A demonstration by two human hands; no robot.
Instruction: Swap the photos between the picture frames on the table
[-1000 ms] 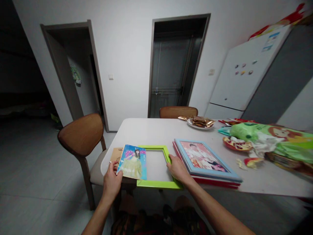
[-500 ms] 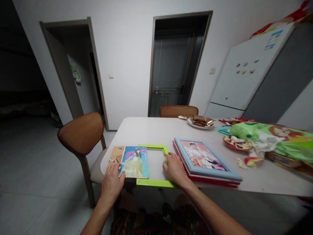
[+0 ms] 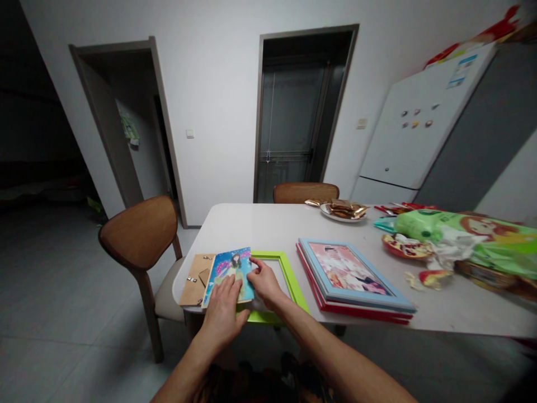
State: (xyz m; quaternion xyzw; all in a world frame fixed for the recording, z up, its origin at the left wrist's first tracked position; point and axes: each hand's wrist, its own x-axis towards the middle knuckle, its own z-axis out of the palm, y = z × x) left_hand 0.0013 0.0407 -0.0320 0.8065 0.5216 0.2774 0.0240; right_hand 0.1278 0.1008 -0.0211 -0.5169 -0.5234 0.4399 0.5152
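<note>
A blue picture (image 3: pixel 222 271) of a figure in a yellow dress lies tilted across the brown backing board (image 3: pixel 193 285) and the left side of a lime green frame (image 3: pixel 292 280). My left hand (image 3: pixel 224 305) rests on the picture's lower part with its fingers spread. At the picture's right edge is my right hand (image 3: pixel 264 282), its thumb and forefinger closed on that edge. The board has metal clips and a stand flap. Part of the green frame is hidden under the picture and my hands.
Right of the green frame, a light blue framed picture (image 3: pixel 350 271) tops a stack with red frames (image 3: pixel 364 313). Farther along are a plate (image 3: pixel 344 218) of wrapped snacks, pomegranate pieces (image 3: pixel 406 246) and a green bag (image 3: pixel 495 240). A wooden chair (image 3: pixel 140 229) stands left.
My left hand has moved right onto the picture. My right hand has moved left from the green frame to the picture's edge. The picture has turned slightly and shifted left.
</note>
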